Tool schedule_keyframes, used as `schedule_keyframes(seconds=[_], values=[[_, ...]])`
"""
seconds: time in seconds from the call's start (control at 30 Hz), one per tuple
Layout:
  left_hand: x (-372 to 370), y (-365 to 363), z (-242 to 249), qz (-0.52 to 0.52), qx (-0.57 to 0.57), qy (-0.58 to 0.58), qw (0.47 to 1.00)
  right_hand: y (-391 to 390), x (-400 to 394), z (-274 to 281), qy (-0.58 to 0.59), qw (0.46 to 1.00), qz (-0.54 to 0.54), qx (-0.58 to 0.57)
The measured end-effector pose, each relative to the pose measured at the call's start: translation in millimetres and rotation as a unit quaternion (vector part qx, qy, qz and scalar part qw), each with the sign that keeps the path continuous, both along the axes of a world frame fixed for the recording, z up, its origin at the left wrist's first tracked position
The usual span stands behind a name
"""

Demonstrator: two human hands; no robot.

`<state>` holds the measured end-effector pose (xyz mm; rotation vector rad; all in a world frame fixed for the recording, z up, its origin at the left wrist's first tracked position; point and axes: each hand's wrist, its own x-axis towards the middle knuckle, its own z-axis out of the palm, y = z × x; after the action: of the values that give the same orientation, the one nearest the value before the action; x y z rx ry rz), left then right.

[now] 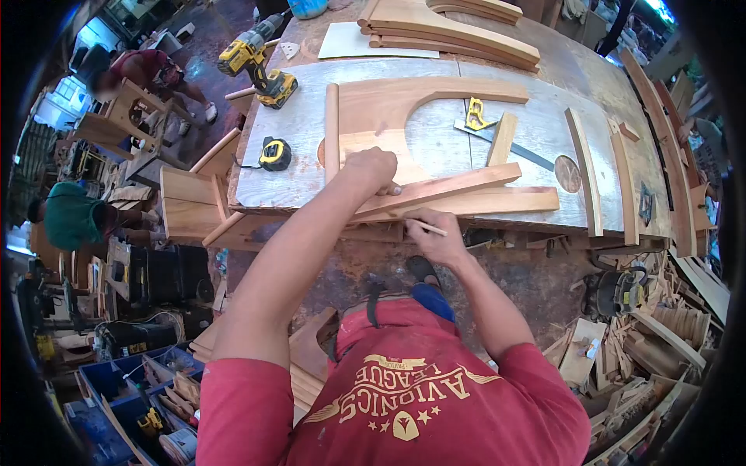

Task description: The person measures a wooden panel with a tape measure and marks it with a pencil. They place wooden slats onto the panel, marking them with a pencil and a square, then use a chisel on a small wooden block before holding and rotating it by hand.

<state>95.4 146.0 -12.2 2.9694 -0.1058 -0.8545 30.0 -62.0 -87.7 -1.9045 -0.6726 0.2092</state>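
Note:
My left hand (374, 171) is closed, its fingers curled over the near ends of two wooden strips at the table's front edge. The upper wooden strip (458, 185) slants across the lower wooden strip (497, 203). Just to the right and lower, my right hand (441, 242) grips a thin pencil (426, 227) close to the lower strip's edge. Beyond my left hand lies a curved wooden panel (373, 113) with a rounded rail (332, 128) along its left side. What my left fingertips touch is partly hidden.
A tape measure (274, 154) and a yellow cordless drill (260, 66) stand on the left of the worktable (303, 167). A combination square (497, 136) lies right of the panel, near upright strips (583, 171). Two other people work at left. Wood scraps (645, 349) cover the floor at right.

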Motion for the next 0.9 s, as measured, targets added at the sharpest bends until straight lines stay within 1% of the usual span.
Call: schedule_keyframes(seconds=[0.1,0.13,0.23,0.33,0.43,0.53,0.67,0.73,0.9], values=[[2,0,2,-0.001,0.001,0.020,1.000,-24,7,8,0.035,0.998,-0.050,-0.028],[3,0,3,-0.003,0.003,0.025,1.000,-29,9,5,0.029,0.996,-0.074,-0.026],[3,-1,2,-0.004,0.007,0.012,1.000,-33,8,12,0.030,0.994,-0.091,-0.046],[3,-1,1,-0.010,0.004,0.007,1.000,-28,4,11,-0.042,0.995,-0.090,-0.028],[3,0,-1,-0.014,0.006,0.011,1.000,-19,-3,12,-0.082,0.989,-0.106,-0.058],[4,0,-1,-0.014,-0.001,0.019,1.000,-15,-7,15,-0.059,0.988,-0.131,-0.047],[5,-2,-1,-0.011,0.015,0.013,1.000,-15,-1,26,-0.016,0.983,-0.172,-0.063],[5,-2,1,-0.017,0.009,0.020,1.000,-18,-1,25,-0.011,0.982,-0.174,-0.068],[6,-2,3,-0.024,0.013,0.029,0.999,-14,-2,17,-0.067,0.972,-0.209,-0.079]])
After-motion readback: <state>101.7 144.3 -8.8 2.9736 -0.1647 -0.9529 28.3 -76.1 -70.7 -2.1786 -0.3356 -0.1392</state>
